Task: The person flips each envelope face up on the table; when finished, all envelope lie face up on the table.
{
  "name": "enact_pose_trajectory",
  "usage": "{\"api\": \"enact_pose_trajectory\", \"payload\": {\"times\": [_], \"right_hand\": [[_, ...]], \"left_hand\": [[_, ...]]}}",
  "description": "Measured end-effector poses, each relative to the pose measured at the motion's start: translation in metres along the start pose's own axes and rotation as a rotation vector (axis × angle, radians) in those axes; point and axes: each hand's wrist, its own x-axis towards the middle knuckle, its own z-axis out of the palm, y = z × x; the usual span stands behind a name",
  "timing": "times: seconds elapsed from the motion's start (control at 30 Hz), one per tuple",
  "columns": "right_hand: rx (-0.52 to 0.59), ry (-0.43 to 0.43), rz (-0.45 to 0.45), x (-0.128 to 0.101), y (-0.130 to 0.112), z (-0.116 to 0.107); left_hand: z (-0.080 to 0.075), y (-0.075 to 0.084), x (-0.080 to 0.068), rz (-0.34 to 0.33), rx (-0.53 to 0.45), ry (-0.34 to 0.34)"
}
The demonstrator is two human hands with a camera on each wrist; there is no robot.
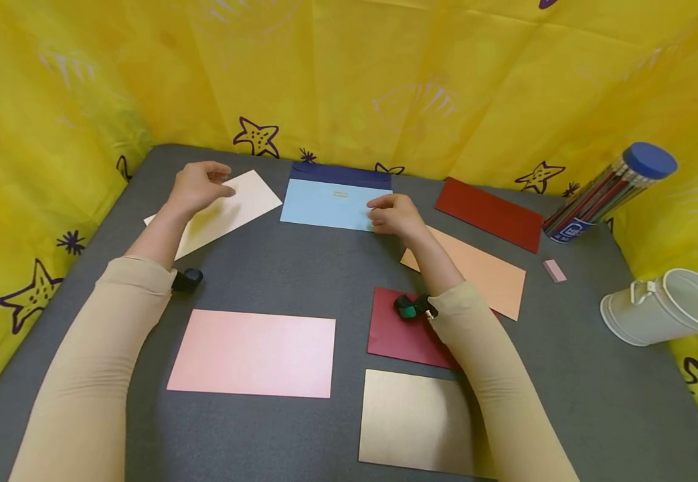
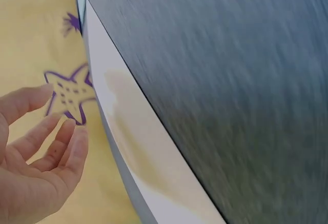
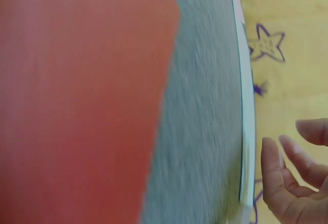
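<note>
My left hand (image 1: 201, 182) hovers over the far end of a white envelope (image 1: 222, 211) at the back left. In the left wrist view this left hand (image 2: 46, 147) has relaxed fingers, holds nothing and is beside the white envelope (image 2: 133, 147). My right hand (image 1: 387, 213) is at the right edge of a light blue envelope (image 1: 330, 204) with a dark blue flap (image 1: 339, 175). The right wrist view shows the right hand (image 3: 292, 178) with loose fingers, just off the light blue envelope's thin edge (image 3: 247, 131).
On the grey table (image 1: 276, 274) lie a dark red envelope (image 1: 490, 214), a peach envelope (image 1: 475, 271), a dark red card (image 1: 403, 331), a pink card (image 1: 255, 353) and a beige card (image 1: 415, 422). A pencil tube (image 1: 610, 194), a pink eraser (image 1: 554, 270) and a tipped white cup (image 1: 662, 308) are at right.
</note>
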Motion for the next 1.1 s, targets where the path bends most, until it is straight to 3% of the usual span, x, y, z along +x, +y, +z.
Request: {"api": "enact_pose_trajectory", "payload": {"times": [0.27, 0.5, 0.67, 1.1], "right_hand": [[0.029, -0.061, -0.035, 0.005, -0.006, 0.037], [0.017, -0.137, -0.059, 0.005, -0.014, 0.065], [-0.003, -0.194, -0.060, 0.005, -0.017, 0.078], [0.006, -0.264, -0.065, 0.007, -0.028, 0.100]], "left_hand": [[-0.007, -0.020, 0.006, 0.001, 0.191, -0.045], [-0.004, -0.026, 0.008, -0.046, 0.313, -0.087], [-0.002, -0.027, 0.008, -0.067, 0.332, -0.089], [-0.002, -0.027, 0.010, -0.155, 0.248, -0.045]]}}
